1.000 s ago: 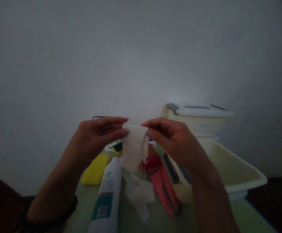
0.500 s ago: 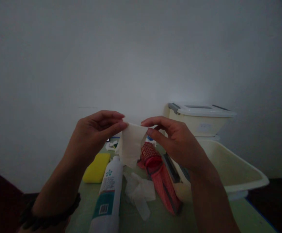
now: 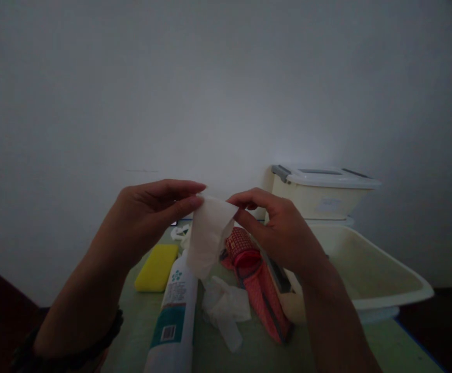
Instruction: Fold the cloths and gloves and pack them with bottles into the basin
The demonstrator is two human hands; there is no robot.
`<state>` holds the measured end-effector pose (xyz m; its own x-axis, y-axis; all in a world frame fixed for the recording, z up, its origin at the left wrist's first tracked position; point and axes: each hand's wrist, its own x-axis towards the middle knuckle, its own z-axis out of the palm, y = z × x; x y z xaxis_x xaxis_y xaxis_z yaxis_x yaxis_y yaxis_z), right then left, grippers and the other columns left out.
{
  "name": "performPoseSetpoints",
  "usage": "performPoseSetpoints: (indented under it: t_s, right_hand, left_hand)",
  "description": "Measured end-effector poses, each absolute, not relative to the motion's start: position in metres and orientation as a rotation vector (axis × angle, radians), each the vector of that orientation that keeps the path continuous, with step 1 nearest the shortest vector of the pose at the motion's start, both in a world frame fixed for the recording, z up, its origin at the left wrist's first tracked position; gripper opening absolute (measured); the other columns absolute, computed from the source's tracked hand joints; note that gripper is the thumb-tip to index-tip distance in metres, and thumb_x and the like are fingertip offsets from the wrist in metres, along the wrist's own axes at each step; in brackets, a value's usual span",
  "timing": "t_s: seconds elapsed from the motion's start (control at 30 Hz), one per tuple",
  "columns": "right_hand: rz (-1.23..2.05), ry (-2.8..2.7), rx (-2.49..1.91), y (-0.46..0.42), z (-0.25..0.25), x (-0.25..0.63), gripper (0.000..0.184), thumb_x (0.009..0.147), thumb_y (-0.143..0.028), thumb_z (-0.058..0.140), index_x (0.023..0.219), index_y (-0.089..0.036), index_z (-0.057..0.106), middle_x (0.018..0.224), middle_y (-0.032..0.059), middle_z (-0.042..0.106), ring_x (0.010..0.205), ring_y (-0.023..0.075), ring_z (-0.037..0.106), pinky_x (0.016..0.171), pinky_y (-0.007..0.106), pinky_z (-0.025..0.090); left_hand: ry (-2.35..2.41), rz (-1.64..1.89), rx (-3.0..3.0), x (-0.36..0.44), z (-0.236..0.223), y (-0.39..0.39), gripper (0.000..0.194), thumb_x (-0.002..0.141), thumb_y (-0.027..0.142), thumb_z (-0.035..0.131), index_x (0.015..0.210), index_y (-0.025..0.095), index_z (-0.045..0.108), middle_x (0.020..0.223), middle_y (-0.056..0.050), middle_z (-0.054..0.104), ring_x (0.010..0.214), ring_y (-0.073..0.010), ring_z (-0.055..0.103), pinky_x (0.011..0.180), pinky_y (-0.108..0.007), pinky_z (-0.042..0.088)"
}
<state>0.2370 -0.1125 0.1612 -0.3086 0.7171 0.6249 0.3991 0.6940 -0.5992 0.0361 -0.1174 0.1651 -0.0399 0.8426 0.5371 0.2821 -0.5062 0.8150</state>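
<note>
A limp, thin white sheet [image 3: 210, 233] hangs in front of me in loose folds; whether it is tissue, cloth or a thin glove I cannot tell. My left hand [image 3: 152, 220] pinches its upper left corner between thumb and fingers. At the upper right corner, my right hand [image 3: 276, 223] grips it the same way. Below lies a crumpled, translucent white piece [image 3: 228, 311]. Close to its left, a white bottle [image 3: 175, 321] with a teal label lies on the table. On the other side is a red patterned cloth item [image 3: 263, 295] with dark trim.
A yellow sponge [image 3: 156, 268] lies by the bottle on the green tabletop [image 3: 132, 331]. At right stands a cream basin [image 3: 389, 269], partly behind my right forearm. Behind it is a lidded storage box [image 3: 323, 197] near the wall. Small white items [image 3: 179, 231] lie at the back.
The sheet stays held by both hands while its hanging part has swung and shifted slightly left. My left hand rose a little, then lowered. Objects on the table have not been moved.
</note>
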Motion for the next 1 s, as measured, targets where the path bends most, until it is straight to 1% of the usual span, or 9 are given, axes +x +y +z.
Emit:
performPoseSetpoints:
  t_s: [0.07,0.17,0.3,0.4,0.5,0.6,0.7,0.83,1.0]
  right_hand:
    - [0.516,-1.909,-0.868,-0.1131,0.1612,0.2373,0.012,0.084,-0.018,0.056,0.092,-0.019,0.065,0.088,0.0009,0.068,0.080,0.0128,0.061,0.073,0.026,0.048]
    - [0.754,-1.844,-0.821,-0.1142,0.1598,0.2368,0.010,0.087,-0.021,0.052,0.094,-0.020,0.058,0.089,0.0012,0.066,0.074,0.0118,0.060,0.062,0.023,0.047]
    - [0.991,-1.750,-0.729,-0.1147,0.1586,0.2349,0.007,0.087,-0.022,0.052,0.094,-0.022,0.052,0.080,-0.0016,0.065,0.061,0.0093,0.056,0.051,0.020,0.043]
    - [1.051,-1.723,-0.685,-0.1143,0.1593,0.2339,0.014,0.086,-0.019,0.052,0.100,-0.023,0.053,0.081,-0.0021,0.066,0.060,0.0088,0.056,0.052,0.020,0.044]
    - [1.044,-1.723,-0.688,-0.1142,0.1602,0.2336,0.018,0.085,-0.017,0.051,0.102,-0.023,0.056,0.084,-0.0010,0.067,0.067,0.0103,0.060,0.056,0.021,0.046]
    - [1.007,-1.722,-0.697,-0.1146,0.1607,0.2336,0.018,0.084,-0.016,0.052,0.099,-0.022,0.060,0.088,-0.0001,0.068,0.074,0.0118,0.062,0.060,0.023,0.048]
    - [0.999,-1.714,-0.710,-0.1149,0.1609,0.2339,0.018,0.083,-0.017,0.052,0.099,-0.022,0.061,0.090,0.0005,0.069,0.078,0.0131,0.063,0.061,0.023,0.049]
    - [0.996,-1.719,-0.727,-0.1141,0.1607,0.2345,0.019,0.084,-0.018,0.053,0.099,-0.022,0.062,0.093,0.0008,0.069,0.084,0.0145,0.063,0.063,0.024,0.049]
    - [1.030,-1.695,-0.711,-0.1132,0.1603,0.2342,0.018,0.084,-0.017,0.053,0.098,-0.022,0.063,0.090,-0.0004,0.069,0.081,0.0126,0.062,0.063,0.023,0.048]
  left_hand:
    - [1.210,1.560,1.808,0.0358,0.1676,-0.1190,0.016,0.068,0.026,0.076,0.084,0.027,0.076,0.081,0.000,0.075,0.073,-0.0157,0.067,0.065,-0.021,0.055]
    - [1.219,1.559,1.838,0.0365,0.1697,-0.1210,0.014,0.067,0.025,0.076,0.081,0.027,0.077,0.078,0.001,0.075,0.070,-0.0152,0.067,0.063,-0.020,0.054]
    - [1.204,1.615,1.821,0.0382,0.1700,-0.1225,0.013,0.066,0.023,0.077,0.078,0.027,0.077,0.073,0.002,0.075,0.065,-0.0130,0.066,0.059,-0.018,0.053]
    - [1.206,1.637,1.804,0.0392,0.1705,-0.1231,0.013,0.065,0.022,0.078,0.078,0.026,0.077,0.069,0.002,0.074,0.060,-0.0113,0.064,0.057,-0.017,0.052]
    - [1.219,1.628,1.779,0.0395,0.1712,-0.1235,0.014,0.064,0.021,0.078,0.078,0.024,0.077,0.068,0.001,0.074,0.060,-0.0130,0.066,0.058,-0.020,0.055]
    - [1.207,1.616,1.770,0.0387,0.1713,-0.1234,0.018,0.064,0.021,0.079,0.082,0.024,0.077,0.073,0.000,0.075,0.065,-0.0149,0.068,0.063,-0.022,0.057]
    - [1.193,1.597,1.786,0.0372,0.1707,-0.1228,0.024,0.064,0.021,0.078,0.088,0.025,0.076,0.077,0.000,0.076,0.068,-0.0150,0.070,0.068,-0.023,0.058]
    - [1.231,1.574,1.845,0.0372,0.1702,-0.1218,0.024,0.067,0.021,0.077,0.090,0.026,0.076,0.078,0.001,0.076,0.067,-0.0136,0.070,0.065,-0.019,0.058]
    - [1.234,1.528,1.882,0.0392,0.1712,-0.1210,0.018,0.068,0.020,0.077,0.084,0.027,0.076,0.076,0.004,0.076,0.063,-0.0105,0.069,0.062,-0.014,0.056]
